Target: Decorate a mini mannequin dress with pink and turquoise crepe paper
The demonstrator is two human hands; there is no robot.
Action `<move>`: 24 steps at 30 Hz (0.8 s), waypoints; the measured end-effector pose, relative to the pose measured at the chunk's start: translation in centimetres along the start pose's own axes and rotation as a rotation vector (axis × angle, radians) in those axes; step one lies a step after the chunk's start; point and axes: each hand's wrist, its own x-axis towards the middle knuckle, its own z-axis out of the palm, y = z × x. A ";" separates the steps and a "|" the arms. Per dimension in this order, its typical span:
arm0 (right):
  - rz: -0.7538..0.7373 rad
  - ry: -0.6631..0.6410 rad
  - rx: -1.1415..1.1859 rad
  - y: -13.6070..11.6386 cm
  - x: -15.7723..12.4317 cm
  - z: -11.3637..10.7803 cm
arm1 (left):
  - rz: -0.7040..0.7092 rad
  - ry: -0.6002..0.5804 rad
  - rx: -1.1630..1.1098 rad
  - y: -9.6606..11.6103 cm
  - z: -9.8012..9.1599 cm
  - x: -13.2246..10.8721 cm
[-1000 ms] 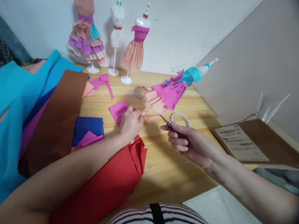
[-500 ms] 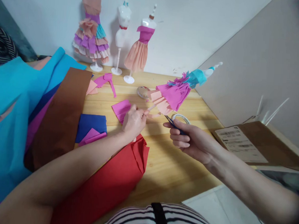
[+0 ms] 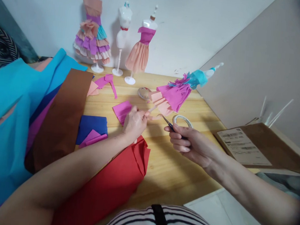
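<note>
A mini dress form (image 3: 204,75) leans to the upper right, dressed in a turquoise top, magenta skirt (image 3: 178,95) and peach underlayer (image 3: 162,104). My left hand (image 3: 135,123) is closed around its stand's pole, below the skirt hem; the base is hidden. A narrow peach paper strip (image 3: 154,118) extends from beside those fingers. My right hand (image 3: 186,140) grips slim dark pointed tweezers (image 3: 168,123). Their tips are together at a thin peach bit below the hem; whether they pinch it is too small to tell.
Two dressed forms (image 3: 91,29) (image 3: 140,53) and a bare form (image 3: 123,38) stand along the wall. Tape rolls (image 3: 190,124) (image 3: 144,93) lie on the wooden table (image 3: 167,161). Turquoise, brown (image 3: 62,120), blue and red paper (image 3: 109,178) cover the left and front. A cardboard box (image 3: 258,144) sits right.
The tweezers' tips, apart before, have come together. My right hand has shifted slightly down, away from the hem. My left hand keeps its hold on the pole.
</note>
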 end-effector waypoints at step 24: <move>0.041 -0.021 -0.111 -2.1 0.8 0.0 | -0.047 0.041 0.018 -0.1 -0.1 0.6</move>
